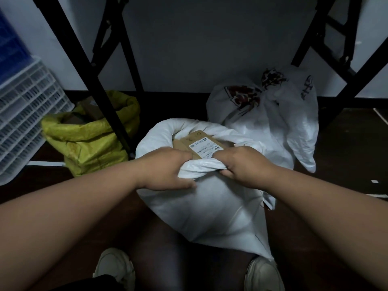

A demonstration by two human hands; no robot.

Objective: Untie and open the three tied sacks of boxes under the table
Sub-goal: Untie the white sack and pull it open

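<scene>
Item 1: white sack [210,206], on floor [346,148] before my shoes [117,267], mouth open, labelled box [199,147] showing. I see left hand [165,172] and right hand [244,166], fingers clamped on its rolled rim. Item 2: yellow sack [88,139], left, open. Item 3: printed sack [273,114], behind, knotted.

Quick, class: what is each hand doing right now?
Left hand: grips the rolled rim of the white sack.
Right hand: grips the same rim, beside the left hand.

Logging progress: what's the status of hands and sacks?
Left hand and right hand grip rolled rim of white woven sack, open. Yellow woven sack open. Printed white sack still tied. Nothing blocking.
</scene>
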